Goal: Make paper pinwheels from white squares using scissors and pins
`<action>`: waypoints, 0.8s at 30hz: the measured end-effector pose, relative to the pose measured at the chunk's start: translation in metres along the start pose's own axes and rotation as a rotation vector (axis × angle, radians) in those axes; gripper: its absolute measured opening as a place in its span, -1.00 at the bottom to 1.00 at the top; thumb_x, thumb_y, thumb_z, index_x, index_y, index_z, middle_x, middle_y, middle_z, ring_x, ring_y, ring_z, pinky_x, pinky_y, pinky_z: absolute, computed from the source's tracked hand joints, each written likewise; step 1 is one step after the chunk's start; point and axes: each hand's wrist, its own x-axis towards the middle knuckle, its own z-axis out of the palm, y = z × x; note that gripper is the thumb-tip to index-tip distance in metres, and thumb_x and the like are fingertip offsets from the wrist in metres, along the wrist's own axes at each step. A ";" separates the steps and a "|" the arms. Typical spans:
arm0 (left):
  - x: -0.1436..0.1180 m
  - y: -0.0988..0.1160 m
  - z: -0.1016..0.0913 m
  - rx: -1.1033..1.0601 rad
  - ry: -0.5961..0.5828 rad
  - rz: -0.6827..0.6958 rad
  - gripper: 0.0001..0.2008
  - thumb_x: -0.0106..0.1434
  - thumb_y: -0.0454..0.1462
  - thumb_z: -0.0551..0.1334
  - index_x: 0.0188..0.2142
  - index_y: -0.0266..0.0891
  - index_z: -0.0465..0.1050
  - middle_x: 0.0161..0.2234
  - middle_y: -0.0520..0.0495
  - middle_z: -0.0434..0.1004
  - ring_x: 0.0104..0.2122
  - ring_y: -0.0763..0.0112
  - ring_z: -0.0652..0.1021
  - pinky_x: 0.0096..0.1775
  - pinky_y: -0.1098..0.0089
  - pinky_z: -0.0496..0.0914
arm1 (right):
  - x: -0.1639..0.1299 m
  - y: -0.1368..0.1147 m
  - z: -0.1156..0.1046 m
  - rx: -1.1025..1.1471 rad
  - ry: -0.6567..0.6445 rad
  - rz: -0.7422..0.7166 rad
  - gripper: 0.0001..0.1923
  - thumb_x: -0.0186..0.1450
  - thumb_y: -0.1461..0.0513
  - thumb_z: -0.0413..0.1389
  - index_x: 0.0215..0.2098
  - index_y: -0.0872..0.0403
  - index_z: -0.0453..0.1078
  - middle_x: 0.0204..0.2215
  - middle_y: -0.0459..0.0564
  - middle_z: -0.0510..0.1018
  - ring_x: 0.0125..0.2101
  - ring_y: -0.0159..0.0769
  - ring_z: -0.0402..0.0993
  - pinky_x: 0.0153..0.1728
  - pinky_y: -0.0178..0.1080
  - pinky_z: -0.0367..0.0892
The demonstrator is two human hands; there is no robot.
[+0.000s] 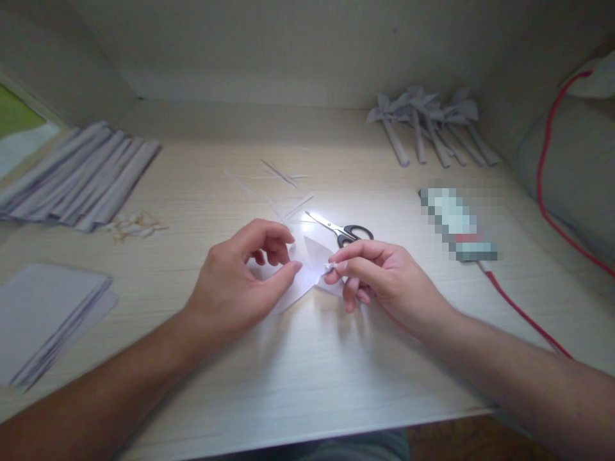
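A sheet of white paper, cut or folded into pointed flaps, lies on the desk between my hands. My left hand is at its left side, thumb and forefinger apart with a gap between them. Between the thumb and forefinger of my right hand is pinched a small crumpled white paper scrap, just above the sheet's right part. Black-handled scissors lie right behind the paper, blades pointing back to the left. The right fingers hide part of the sheet.
Thin paper strips are scattered behind the scissors. Rolled paper tubes, a small pile of sticks and stacked paper sheets lie left. Paper pinwheels rest back right. A phone with a red cable lies right.
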 end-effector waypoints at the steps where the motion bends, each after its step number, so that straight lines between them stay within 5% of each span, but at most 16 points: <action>1: 0.000 -0.002 0.000 0.023 0.022 -0.032 -0.76 0.17 -0.28 0.41 -0.16 -0.17 0.50 -0.40 0.09 0.53 -0.42 0.43 0.53 -0.32 0.39 0.40 | 0.000 0.000 0.000 -0.001 0.002 -0.002 -0.92 0.23 0.28 0.25 -0.29 0.12 0.54 -0.40 0.00 0.71 -0.64 -0.43 0.54 -0.65 -0.41 0.13; 8: 0.002 -0.007 0.000 0.070 -0.028 -0.045 -0.95 0.23 -0.28 0.35 -0.30 -0.16 0.61 -0.61 0.14 0.42 -0.62 0.50 0.40 -0.57 0.46 0.21 | -0.001 -0.001 0.001 -0.023 0.010 -0.004 -0.92 0.24 0.27 0.25 -0.29 0.11 0.55 -0.39 0.00 0.71 -0.63 -0.42 0.54 -0.65 -0.39 0.15; 18: -0.006 -0.001 -0.001 0.155 -0.110 0.325 -0.84 0.33 -0.41 0.23 -0.22 -0.18 0.59 -0.39 0.01 0.63 -0.40 0.44 0.58 -0.38 0.45 0.36 | -0.003 0.000 0.005 -0.085 -0.017 -0.048 -0.96 0.25 0.28 0.26 -0.31 0.11 0.55 -0.43 -0.03 0.70 -0.62 -0.43 0.53 -0.61 -0.39 0.31; 24: -0.009 -0.003 0.000 0.212 -0.093 0.344 -0.83 0.33 -0.41 0.25 -0.19 -0.14 0.58 -0.40 0.05 0.66 -0.49 0.50 0.55 -0.42 0.48 0.33 | -0.010 -0.003 0.010 -0.135 -0.029 -0.092 -0.95 0.26 0.27 0.26 -0.29 0.09 0.56 -0.41 -0.04 0.70 -0.67 -0.45 0.46 -0.61 -0.34 0.39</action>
